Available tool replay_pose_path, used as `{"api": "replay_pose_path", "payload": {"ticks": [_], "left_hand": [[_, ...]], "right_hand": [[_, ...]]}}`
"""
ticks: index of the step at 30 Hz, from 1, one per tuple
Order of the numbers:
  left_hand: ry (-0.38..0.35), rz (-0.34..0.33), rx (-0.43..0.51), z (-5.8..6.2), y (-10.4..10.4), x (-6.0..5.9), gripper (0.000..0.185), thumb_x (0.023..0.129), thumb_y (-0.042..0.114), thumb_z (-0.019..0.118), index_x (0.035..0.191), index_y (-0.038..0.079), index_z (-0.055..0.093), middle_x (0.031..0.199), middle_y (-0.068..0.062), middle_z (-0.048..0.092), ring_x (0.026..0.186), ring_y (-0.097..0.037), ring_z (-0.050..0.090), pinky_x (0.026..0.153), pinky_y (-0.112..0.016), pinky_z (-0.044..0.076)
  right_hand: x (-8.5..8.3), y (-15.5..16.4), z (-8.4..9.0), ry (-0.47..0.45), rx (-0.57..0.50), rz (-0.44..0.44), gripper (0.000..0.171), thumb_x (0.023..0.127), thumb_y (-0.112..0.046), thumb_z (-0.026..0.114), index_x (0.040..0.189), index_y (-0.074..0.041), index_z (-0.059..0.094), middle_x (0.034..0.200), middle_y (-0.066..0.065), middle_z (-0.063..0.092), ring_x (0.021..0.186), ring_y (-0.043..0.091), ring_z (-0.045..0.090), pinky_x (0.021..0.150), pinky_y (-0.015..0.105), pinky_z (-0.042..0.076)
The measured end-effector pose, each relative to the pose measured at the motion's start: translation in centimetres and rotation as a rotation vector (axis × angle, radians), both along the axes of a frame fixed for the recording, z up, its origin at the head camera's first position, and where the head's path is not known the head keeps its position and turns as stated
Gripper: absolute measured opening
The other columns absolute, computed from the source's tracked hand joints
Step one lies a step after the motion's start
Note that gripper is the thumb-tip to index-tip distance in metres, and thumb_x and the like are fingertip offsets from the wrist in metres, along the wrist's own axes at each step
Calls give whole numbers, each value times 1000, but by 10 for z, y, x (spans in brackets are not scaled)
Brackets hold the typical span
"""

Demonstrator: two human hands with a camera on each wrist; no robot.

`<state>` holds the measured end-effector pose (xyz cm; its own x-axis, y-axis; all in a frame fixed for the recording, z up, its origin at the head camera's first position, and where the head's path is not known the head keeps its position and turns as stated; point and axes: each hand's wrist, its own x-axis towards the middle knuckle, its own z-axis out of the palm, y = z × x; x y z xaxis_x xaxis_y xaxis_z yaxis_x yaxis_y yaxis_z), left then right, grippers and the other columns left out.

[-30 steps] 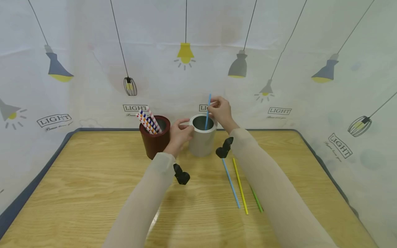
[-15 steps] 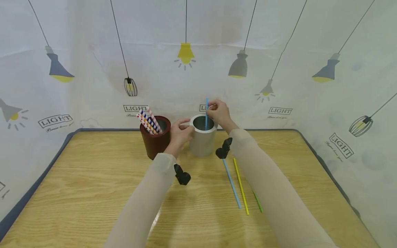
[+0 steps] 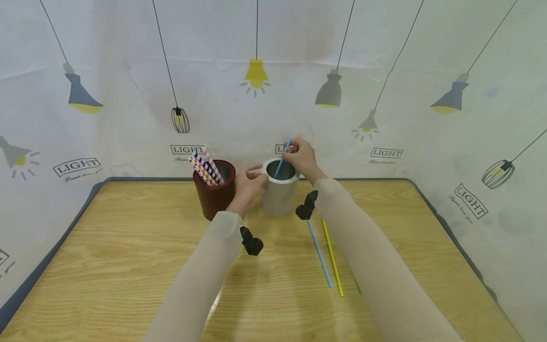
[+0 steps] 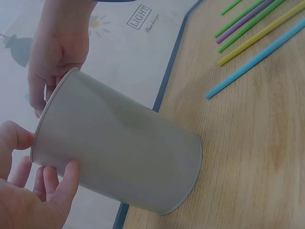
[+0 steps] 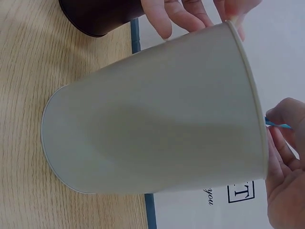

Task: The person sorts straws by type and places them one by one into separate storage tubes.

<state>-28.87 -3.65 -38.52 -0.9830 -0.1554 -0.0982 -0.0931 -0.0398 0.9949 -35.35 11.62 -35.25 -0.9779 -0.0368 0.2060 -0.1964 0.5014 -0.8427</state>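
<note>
A white cylindrical container stands upright at the back middle of the table. My left hand steadies it at the upper left, thumb and fingers spread round its side by the rim. Over the opening, my right hand pinches a blue straw near its top; the straw's lower part slants left down inside the container. In the right wrist view the container wall hides most of this straw. Left of it, a dark red container holds several patterned straws.
Right of the middle, another blue straw, a yellow straw and a green straw lie on the table, partly under the right sleeve. A purple straw shows among them in the left wrist view. A lamp-printed sheet stands behind.
My right hand has come slightly down and left with the blue straw. The straw has gone from near upright to leaning, its lower end further left inside the white container. The left hand holds still.
</note>
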Motion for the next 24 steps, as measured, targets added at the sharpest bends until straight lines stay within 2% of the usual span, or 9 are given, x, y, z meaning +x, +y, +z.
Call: {"api": "replay_pose_path", "payload": {"ticks": [4,10,17,20,24], "left_hand": [[-2,-2,0,0,0,0,40,78,6,56,118,10,59,96,-10,55,81,-22,57,74,-44,53],[2,6,-4,-1,0,-1,40,78,5,57,117,10,59,94,-10,55,77,-21,56,71,-42,54],[5,7,-5,-1,1,-1,39,78,4,57,117,10,59,93,-10,55,77,-20,55,73,-44,53],[5,10,0,0,1,-1,40,78,4,57,117,9,59,93,-10,55,76,-20,55,73,-44,53],[-1,12,9,0,1,0,40,77,3,57,117,9,59,93,-11,54,77,-21,55,73,-44,53]], "right_hand": [[-1,-1,-1,10,33,-1,25,81,-9,65,103,1,62,89,12,61,85,24,55,76,32,48],[-3,-1,-2,26,84,15,29,81,-10,65,107,4,61,91,14,61,85,24,54,76,34,48],[-3,1,-1,8,75,22,34,82,-11,66,113,3,61,94,15,62,87,24,55,76,33,49],[-2,3,2,-35,27,23,35,82,-10,65,115,1,61,97,16,62,85,23,58,73,30,51],[-1,8,8,-126,-109,38,35,83,-6,63,116,3,60,97,18,61,80,21,61,70,28,54]]}}
